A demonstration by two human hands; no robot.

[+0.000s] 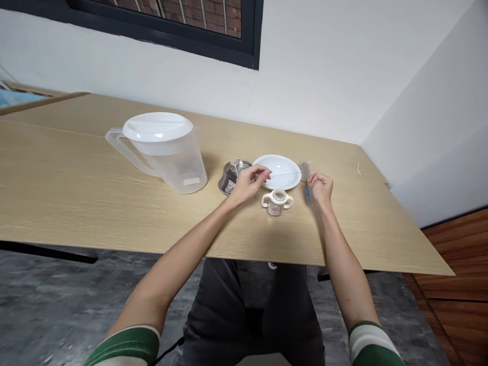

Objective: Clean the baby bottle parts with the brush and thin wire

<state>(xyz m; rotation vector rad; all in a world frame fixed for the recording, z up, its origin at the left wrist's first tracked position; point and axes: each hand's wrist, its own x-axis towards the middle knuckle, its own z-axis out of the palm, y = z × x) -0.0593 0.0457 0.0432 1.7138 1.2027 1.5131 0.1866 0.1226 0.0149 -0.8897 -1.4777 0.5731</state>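
Thin wire brush (284, 174) pinched between the fingers of the left hand (247, 184) across a white plate (277, 172), bristle tuft beside the half-open, empty right hand (320, 189), blue-handled tool (307, 195) just below on the worktop (114, 213).

On the table (95, 203), a plate (280, 165) sits mid-table, with a metal dish (234, 177) holding small parts just beside it at 9 o'clock, a lidded pitcher (162, 152) farther out that way, a two-handled cup (277, 202) at 6 o'clock, a small brush (304, 170) at 3 o'clock, and a small tool (307, 194) at 4 o'clock.
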